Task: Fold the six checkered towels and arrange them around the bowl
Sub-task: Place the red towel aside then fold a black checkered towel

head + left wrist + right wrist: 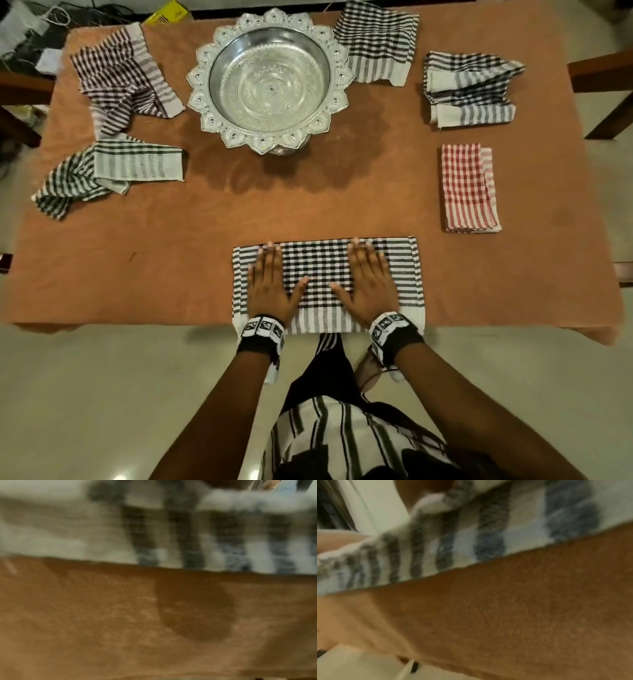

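A black-and-white checkered towel [322, 263] lies folded flat at the table's near edge. My left hand [270, 281] and right hand [368, 277] both press on it with straight, spread fingers. Both wrist views are blurred and show only the towel's striped hem [223, 540] [447, 545] hanging over the orange tablecloth [154, 615] [505, 608]. The silver bowl [269, 82] stands at the far middle. A folded red checkered towel [469, 188] lies at the right. Unfolded towels lie around: maroon [126, 75] and green [102, 171] at the left, black [376, 41] and dark blue [469, 89] at the right.
The orange tablecloth [308, 205] covers the whole table. A wooden chair [603, 82] stands off the right side. Cables and a yellow object [168, 13] lie on the floor beyond the far left corner.
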Available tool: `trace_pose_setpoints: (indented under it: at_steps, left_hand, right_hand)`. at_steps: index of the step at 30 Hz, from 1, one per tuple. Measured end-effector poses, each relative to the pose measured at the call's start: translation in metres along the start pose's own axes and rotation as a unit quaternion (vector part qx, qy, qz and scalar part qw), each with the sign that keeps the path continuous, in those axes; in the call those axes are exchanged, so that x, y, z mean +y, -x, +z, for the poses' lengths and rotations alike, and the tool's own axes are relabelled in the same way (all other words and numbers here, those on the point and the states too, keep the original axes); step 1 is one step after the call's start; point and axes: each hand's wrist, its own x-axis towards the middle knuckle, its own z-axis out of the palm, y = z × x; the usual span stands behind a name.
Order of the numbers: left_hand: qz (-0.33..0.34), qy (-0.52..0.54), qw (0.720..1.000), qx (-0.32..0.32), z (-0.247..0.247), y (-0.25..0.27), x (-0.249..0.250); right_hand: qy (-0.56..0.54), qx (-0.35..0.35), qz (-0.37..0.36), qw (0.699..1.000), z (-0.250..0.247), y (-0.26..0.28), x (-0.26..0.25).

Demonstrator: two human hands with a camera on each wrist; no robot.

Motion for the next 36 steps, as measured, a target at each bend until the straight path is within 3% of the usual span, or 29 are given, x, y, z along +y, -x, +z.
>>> trace_pose_setpoints:
  at_steps: [4,9,12,16,18,20,22,25,29,36]
  left_hand:
    - [-0.02,-0.017,1.0,0.008,-0.017,-0.005,-0.034]
    - [0.028,0.008,1.0,-0.008,-0.022,-0.008,-0.054]
    - [0.025,0.065,0.998,0.0,-0.029,-0.011,-0.058]
    - [0.001,0.097,0.994,0.048,-0.051,-0.032,-0.074]
    - [-0.061,0.098,0.99,0.08,-0.063,-0.051,-0.081]
    - [-0.137,0.157,0.976,0.066,-0.074,-0.065,-0.082]
    - [-0.156,0.203,0.966,0.02,-0.079,-0.074,-0.083]
    - [-0.153,0.186,0.97,-0.02,-0.083,-0.075,-0.084]
    - [-0.186,0.285,0.94,0.024,-0.08,-0.071,-0.082]
    - [-0.171,0.343,0.921,0.064,-0.107,-0.083,-0.079]
  right_hand:
    - [-0.022,0.038,0.1,0.994,-0.008,0.002,0.029]
    - [0.004,0.037,0.109,0.993,-0.014,0.01,0.052]
    - [-0.054,0.053,0.099,0.992,-0.021,0.01,0.061]
    - [-0.131,0.127,0.117,0.976,-0.047,-0.003,0.09]
    - [-0.167,0.097,0.131,0.972,-0.06,-0.021,0.109]
    - [-0.213,0.029,0.143,0.966,-0.073,-0.04,0.121]
    - [-0.248,-0.018,0.155,0.956,-0.08,-0.053,0.128]
    - [-0.265,-0.043,0.174,0.947,-0.084,-0.06,0.131]
    - [-0.303,-0.032,0.174,0.936,-0.093,-0.052,0.125]
    - [-0.38,0.059,0.159,0.909,-0.124,-0.045,0.12]
